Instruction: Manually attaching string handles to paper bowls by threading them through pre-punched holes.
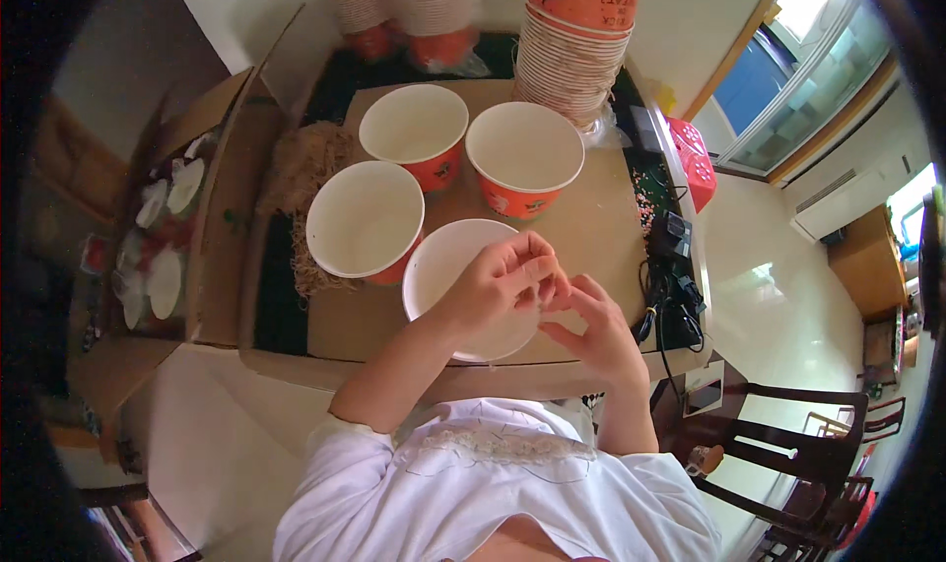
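Hovering: left hand (pixel 507 274) curled over tub (pixel 439 263), right (pixel 603 331) half-open.

White top (pixel 443 511) on this person, loose fit, fabric creased. L sleeve (pixel 335 488) & R sleeve (pixel 655 503) are roomy, ending approx. at the elbows, w/ forearms bare beyond. Lacy off-white trim (pixel 493 450) runs across the front, w/ thin dark lines nr it, stitched or printed, can't tell from here. Neckline (pixel 512 519) rounded. L grip (pixel 552 291) & R grip (pixel 554 311) both bare.
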`<state>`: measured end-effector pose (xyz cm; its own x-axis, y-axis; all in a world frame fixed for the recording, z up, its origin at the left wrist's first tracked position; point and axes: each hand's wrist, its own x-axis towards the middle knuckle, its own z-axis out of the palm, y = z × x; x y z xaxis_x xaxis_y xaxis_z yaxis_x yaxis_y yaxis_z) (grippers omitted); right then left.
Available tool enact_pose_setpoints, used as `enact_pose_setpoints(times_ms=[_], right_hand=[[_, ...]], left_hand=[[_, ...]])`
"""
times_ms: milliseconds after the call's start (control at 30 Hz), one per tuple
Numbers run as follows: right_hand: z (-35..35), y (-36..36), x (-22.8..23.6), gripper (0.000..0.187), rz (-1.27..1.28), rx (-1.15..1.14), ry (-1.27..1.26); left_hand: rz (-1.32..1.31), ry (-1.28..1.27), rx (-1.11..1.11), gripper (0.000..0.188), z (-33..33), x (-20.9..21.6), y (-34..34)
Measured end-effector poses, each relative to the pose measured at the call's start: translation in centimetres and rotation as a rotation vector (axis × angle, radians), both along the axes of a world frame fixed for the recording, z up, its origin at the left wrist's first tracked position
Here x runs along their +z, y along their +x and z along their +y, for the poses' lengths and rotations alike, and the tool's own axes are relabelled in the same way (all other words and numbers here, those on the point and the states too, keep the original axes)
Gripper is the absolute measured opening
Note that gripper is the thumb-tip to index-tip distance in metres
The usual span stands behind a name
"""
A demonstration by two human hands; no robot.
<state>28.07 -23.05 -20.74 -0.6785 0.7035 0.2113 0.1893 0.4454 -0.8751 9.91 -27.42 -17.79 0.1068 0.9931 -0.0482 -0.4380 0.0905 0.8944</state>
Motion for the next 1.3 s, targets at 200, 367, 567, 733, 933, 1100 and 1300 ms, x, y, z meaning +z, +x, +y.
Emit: enact_pose_setpoints(times_ms=[200, 367, 567, 733, 933, 1100, 1300], right_hand=[[0.4, 1.3, 0.9, 0.026, -0.140, 0.051, 0.222], [0.6, 1.1, 1.8, 0.015, -0.140, 0.197, 0.184], [0.4, 0.2, 0.5, 0.014, 0.024, 0.037, -0.317], [0.0, 0.5, 1.2, 0.016, 0.060, -0.012, -0.469], [2.1, 2.8, 1.6, 0.013, 0.758, -0.001, -0.839], [5.2, 6.1, 3.0, 0.019, 1.170, 0.161, -1.037], [7.1, 8.6, 4.4, 0.020, 1.494, -0.060, -0.973]], left_hand=[[-0.145, 0.027, -0.034, 0.011, 0.5, -1.3, -0.1], [0.157, 0.103, -0.155, 0.009, -0.2, 0.9, 1.2], [1.081, 0.688, 0.522, 0.028, -1.1, 1.0, 1.2], [1.517, 0.536, 0.208, 0.019, -7.2, -2.3, 0.9], [1.784, 0.642, -0.159, 0.012, -9.1, -3.1, -0.8], [1.950, 0.639, -0.338, 0.009, -8.7, -1.9, -2.7], [2.133, 0.743, -0.518, 0.011, -7.1, -1.0, -3.5]])
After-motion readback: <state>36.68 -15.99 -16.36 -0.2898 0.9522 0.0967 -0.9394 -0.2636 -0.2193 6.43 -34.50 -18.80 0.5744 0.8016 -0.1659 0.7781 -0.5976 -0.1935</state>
